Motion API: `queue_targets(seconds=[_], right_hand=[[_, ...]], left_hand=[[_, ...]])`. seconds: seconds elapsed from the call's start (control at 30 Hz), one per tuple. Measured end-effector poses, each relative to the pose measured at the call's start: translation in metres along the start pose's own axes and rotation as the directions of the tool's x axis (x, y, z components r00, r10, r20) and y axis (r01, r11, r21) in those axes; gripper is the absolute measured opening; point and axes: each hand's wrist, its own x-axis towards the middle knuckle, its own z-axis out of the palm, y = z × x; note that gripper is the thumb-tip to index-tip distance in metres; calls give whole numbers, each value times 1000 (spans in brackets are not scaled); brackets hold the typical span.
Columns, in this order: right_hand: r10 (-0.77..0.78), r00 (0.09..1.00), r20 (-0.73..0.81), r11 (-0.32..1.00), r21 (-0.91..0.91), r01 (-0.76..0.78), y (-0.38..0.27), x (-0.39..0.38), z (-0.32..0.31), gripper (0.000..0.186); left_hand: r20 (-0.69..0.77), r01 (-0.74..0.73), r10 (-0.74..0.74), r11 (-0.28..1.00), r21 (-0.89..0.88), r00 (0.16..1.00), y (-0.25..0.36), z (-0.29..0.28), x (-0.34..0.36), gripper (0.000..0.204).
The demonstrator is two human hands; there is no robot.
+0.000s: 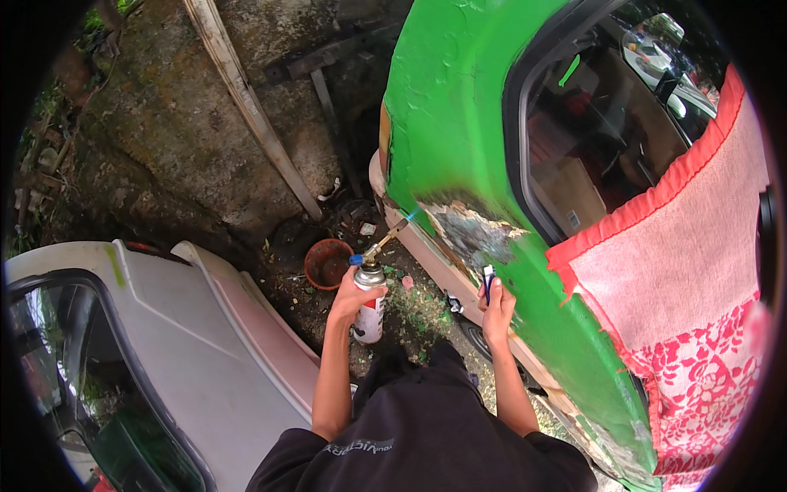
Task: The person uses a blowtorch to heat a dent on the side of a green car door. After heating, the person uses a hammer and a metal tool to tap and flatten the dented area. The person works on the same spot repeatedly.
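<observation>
Already, a bare patch (484, 238) is opened in the green car panel (451, 123), between the lower corner of the window (607, 156) and the panel's edge above the pink bumper strip (434, 266). A gas torch (370, 316) is held upright by the left hand (352, 297), its fingers wrapped around the canister, and the blue flame (414, 211) is pointed at the scorched left end of the patch; whether the paint is touched by it cannot be told. A small tool (489, 279), white-tipped and dark-bodied, perhaps a lighter or a scraper, is pinched between the thumb and fingers of the right hand (497, 310), near the patch's lower end. Seemingly, only a small share is done: most of the panel is covered in green, wrinkled towards its upper edge, and ragged paint is left around the patch.
</observation>
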Motion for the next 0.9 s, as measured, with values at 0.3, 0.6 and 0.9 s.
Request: queue_targets(seconds=[0.3,0.6,0.9], right_hand=[[-7,1000,-2,1000,3,7,7,-10,-3,52],[-9,999,-45,1000,-17,9,13,-23,-9,51],[46,999,-23,998,-37,-47,14,-32,-23,52]], left_hand=[[59,24,-26,999,47,998,-25,-4,2,67],[-9,7,-6,998,57,1000,-34,-7,3,61],[-5,9,-9,1000,6,1000,-39,-11,-5,63]])
